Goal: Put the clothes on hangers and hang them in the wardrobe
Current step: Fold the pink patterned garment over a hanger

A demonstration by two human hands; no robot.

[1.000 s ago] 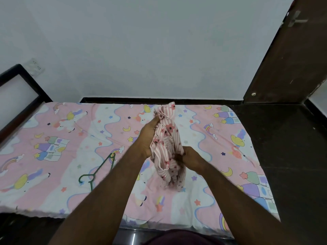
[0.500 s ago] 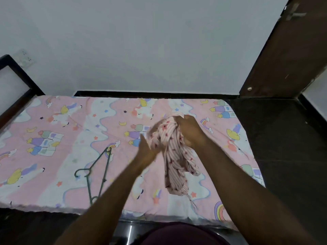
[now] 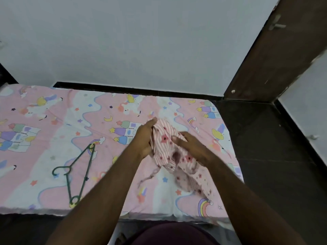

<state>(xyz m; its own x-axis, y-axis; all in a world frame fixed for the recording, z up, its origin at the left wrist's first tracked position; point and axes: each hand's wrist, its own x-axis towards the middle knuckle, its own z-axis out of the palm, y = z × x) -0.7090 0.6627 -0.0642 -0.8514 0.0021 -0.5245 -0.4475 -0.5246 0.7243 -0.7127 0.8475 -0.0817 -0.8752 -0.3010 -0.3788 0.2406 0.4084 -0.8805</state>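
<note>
The hands have swapped places on the soft striped garment [image 3: 169, 149]: left hand [image 3: 145, 138] and right hand [image 3: 192, 145] both clutch its crumpled cloth, while the thin green hanger [image 3: 77, 172] lies flat on the bedsheet [image 3: 53, 124].

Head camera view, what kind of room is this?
Most likely a bedroom: a bed with a pink cartoon-print bedsheet against a plain wall, a green clothes hanger lying on it, and a brown wooden door alongside.

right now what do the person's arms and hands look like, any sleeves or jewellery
Both forearms are bare as far as the frame shows, with no sleeve in view. The left hand and right hand show no glove, ring, watch or bracelet.
</note>
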